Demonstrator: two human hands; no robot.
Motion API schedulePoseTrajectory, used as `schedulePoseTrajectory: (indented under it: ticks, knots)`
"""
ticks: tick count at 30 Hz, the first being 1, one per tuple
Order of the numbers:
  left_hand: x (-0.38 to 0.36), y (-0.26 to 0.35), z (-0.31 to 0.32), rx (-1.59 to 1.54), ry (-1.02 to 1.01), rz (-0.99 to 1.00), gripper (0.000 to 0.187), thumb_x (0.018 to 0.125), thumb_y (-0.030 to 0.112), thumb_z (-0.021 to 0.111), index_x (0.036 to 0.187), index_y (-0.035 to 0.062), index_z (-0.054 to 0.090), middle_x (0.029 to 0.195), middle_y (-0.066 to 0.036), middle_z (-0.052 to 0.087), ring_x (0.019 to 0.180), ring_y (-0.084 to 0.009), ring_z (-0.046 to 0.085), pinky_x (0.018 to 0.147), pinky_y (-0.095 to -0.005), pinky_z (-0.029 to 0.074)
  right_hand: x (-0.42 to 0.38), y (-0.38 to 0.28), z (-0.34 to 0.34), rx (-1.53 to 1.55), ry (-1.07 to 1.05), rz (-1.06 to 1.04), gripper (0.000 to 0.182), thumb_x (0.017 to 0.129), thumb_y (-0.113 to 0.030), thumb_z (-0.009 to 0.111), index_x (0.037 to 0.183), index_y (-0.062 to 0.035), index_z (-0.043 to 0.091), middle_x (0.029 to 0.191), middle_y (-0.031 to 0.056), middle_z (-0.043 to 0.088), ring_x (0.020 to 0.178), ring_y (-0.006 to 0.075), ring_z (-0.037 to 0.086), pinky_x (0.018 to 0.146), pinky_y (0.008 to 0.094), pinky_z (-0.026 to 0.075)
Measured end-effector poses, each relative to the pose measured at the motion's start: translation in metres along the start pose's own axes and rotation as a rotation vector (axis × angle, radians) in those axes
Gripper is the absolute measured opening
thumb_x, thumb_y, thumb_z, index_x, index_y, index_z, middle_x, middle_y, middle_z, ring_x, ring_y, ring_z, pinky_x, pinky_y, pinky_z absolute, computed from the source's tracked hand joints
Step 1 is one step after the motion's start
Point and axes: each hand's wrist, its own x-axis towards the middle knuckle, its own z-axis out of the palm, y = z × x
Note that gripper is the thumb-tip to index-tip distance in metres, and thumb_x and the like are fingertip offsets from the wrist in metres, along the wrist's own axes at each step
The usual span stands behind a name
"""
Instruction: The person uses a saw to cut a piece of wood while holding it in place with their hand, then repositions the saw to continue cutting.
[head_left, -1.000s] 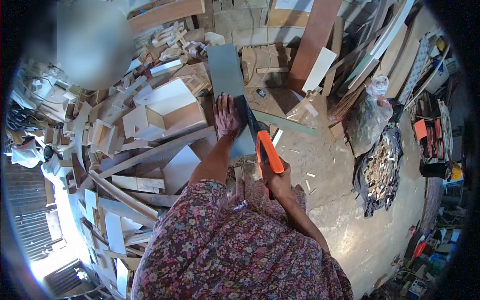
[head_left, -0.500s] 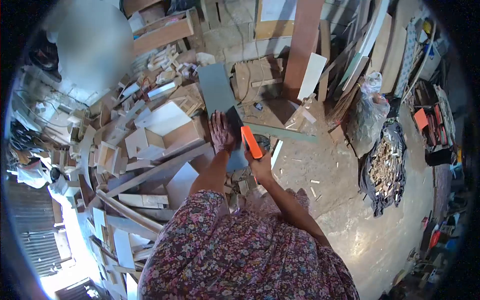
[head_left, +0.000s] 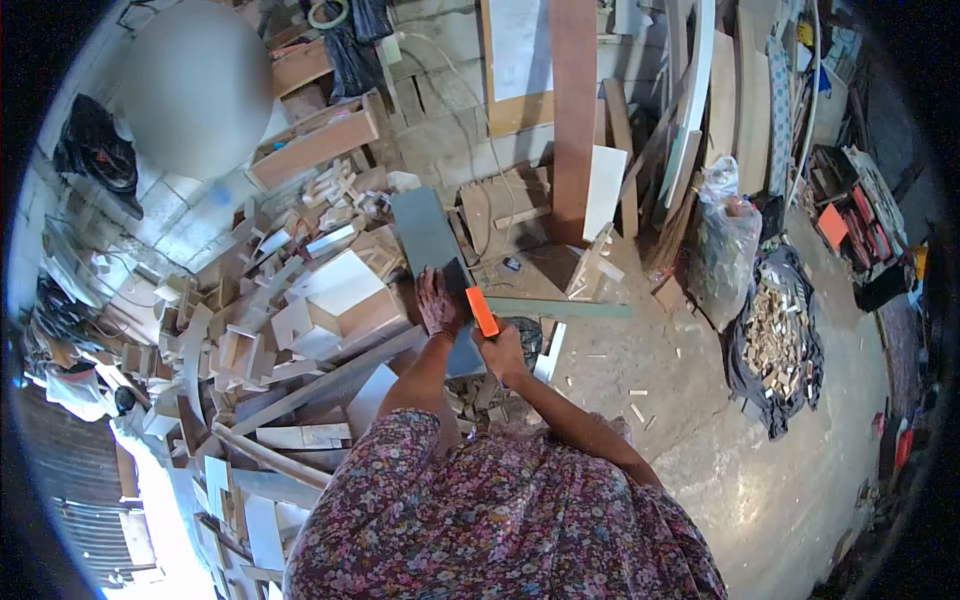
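Note:
A long grey-green board [head_left: 418, 215] lies in front of me, slanting away to the upper left. My left hand [head_left: 437, 300] rests flat on it, fingers stretched forward. My right hand [head_left: 503, 352] is closed around the orange handle of a handsaw [head_left: 482, 312]. Its dark blade lies against the board's right side, just beside my left fingers. Whether the teeth are in a cut is too small to tell. A thin green strip [head_left: 570, 308] runs off to the right beyond the handle.
Wooden boxes and offcuts [head_left: 345, 285] are heaped on the left. Tall planks [head_left: 573, 120] lean on the back wall. At right are a clear plastic bag [head_left: 725, 250] and a dark sack of wood scraps [head_left: 775, 335]. Small wood bits lie on the concrete floor [head_left: 690, 440].
My view has tilted up, so the scene sits lower in the frame. The handsaw and my right hand have moved forward along the board. My left hand stays on the board.

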Motion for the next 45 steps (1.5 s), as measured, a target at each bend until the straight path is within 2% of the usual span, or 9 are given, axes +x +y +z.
schedulePoseTrajectory:
  ticks: [3, 5, 10, 13, 18, 22, 33, 41, 45]
  knots:
    - [0.021, 0.003, -0.005, -0.002, -0.050, -0.064, 0.051, 0.076, 0.016, 0.048, 0.124, 0.0031, 0.038, 0.130, -0.015, 0.032, 0.124, -0.0340, 0.025, 0.105, -0.0464, 0.016, -0.001, -0.005, 0.002, 0.031, -0.016, -0.010, 0.026, 0.074, -0.019, 0.060, 0.087, 0.0031, 0.057, 0.062, 0.0114, 0.055, 0.058, 0.0170, 0.050, 0.058, 0.0325, 0.042]
    - [0.048, -0.001, 0.004, 0.204, -0.499, -0.264, 0.053, 0.075, 0.016, 0.052, 0.125, 0.0066, 0.039, 0.130, -0.015, 0.033, 0.125, -0.0353, 0.024, 0.103, -0.0493, 0.017, 0.004, 0.006, 0.005, 0.047, -0.015, 0.001, 0.025, 0.074, -0.017, 0.060, 0.090, 0.0025, 0.057, 0.062, 0.0096, 0.055, 0.057, 0.0157, 0.049, 0.057, 0.0319, 0.042]
    - [0.064, 0.052, -0.065, 0.234, -0.166, -0.176, 0.075, 0.071, 0.028, 0.060, 0.136, 0.0198, 0.025, 0.144, -0.004, 0.008, 0.131, -0.0381, 0.003, 0.101, -0.0584, 0.013, 0.009, 0.015, 0.007, -0.002, 0.020, -0.065, 0.019, 0.075, -0.015, 0.060, 0.083, 0.0011, 0.055, 0.057, 0.0049, 0.052, 0.051, 0.0125, 0.046, 0.050, 0.0301, 0.039]
    - [0.059, 0.052, -0.062, 0.205, -0.099, -0.160, 0.069, 0.070, 0.028, 0.060, 0.133, 0.0183, 0.033, 0.142, -0.006, 0.013, 0.131, -0.0364, 0.008, 0.100, -0.0592, 0.014, 0.015, 0.028, 0.014, -0.013, 0.016, -0.086, 0.016, 0.076, -0.016, 0.060, 0.079, -0.0008, 0.054, 0.053, 0.0023, 0.049, 0.045, 0.0108, 0.045, 0.043, 0.0288, 0.037]
    - [0.023, 0.013, -0.013, 0.227, -0.220, -0.069, 0.040, 0.081, 0.021, 0.046, 0.119, 0.0113, 0.047, 0.131, -0.006, 0.037, 0.118, -0.0260, 0.038, 0.101, -0.0443, 0.026, 0.008, 0.037, 0.013, 0.050, -0.026, -0.016, 0.016, 0.078, -0.018, 0.060, 0.080, -0.0026, 0.055, 0.051, 0.0005, 0.048, 0.038, 0.0093, 0.044, 0.036, 0.0273, 0.035]
    - [-0.016, 0.026, -0.034, 0.103, -0.093, 0.034, 0.045, 0.080, 0.016, 0.043, 0.122, 0.0012, 0.040, 0.129, -0.014, 0.037, 0.120, -0.0278, 0.034, 0.101, -0.0371, 0.026, 0.017, 0.046, 0.014, 0.016, 0.042, -0.140, 0.020, 0.077, -0.020, 0.062, 0.083, -0.0011, 0.057, 0.048, 0.0014, 0.048, 0.037, 0.0097, 0.046, 0.036, 0.0273, 0.037]
    - [-0.051, 0.031, -0.033, 0.104, -0.306, -0.012, 0.052, 0.082, 0.022, 0.044, 0.127, -0.0020, 0.034, 0.138, -0.015, 0.025, 0.130, -0.0294, 0.020, 0.106, -0.0400, 0.016, 0.006, 0.030, 0.003, 0.074, 0.040, -0.165, 0.023, 0.079, -0.021, 0.061, 0.083, 0.0014, 0.057, 0.047, 0.0026, 0.047, 0.039, 0.0114, 0.048, 0.039, 0.0294, 0.038]
    - [-0.054, 0.023, -0.024, 0.052, -0.196, 0.042, 0.054, 0.080, 0.027, 0.045, 0.127, 0.0007, 0.035, 0.137, -0.015, 0.026, 0.129, -0.0289, 0.021, 0.105, -0.0415, 0.018, 0.010, 0.015, 0.014, -0.060, 0.095, -0.228, 0.029, 0.076, -0.026, 0.062, 0.085, 0.0015, 0.058, 0.066, 0.0164, 0.060, 0.061, 0.0282, 0.060, 0.056, 0.0360, 0.045]
    - [-0.054, 0.019, -0.019, 0.084, -0.210, 0.041, 0.055, 0.079, 0.027, 0.045, 0.127, 0.0012, 0.035, 0.137, -0.016, 0.027, 0.129, -0.0294, 0.023, 0.104, -0.0420, 0.019, 0.009, 0.008, 0.014, -0.085, 0.070, -0.187, 0.029, 0.075, -0.026, 0.063, 0.083, 0.0009, 0.058, 0.068, 0.0172, 0.060, 0.064, 0.0297, 0.061, 0.057, 0.0357, 0.045]
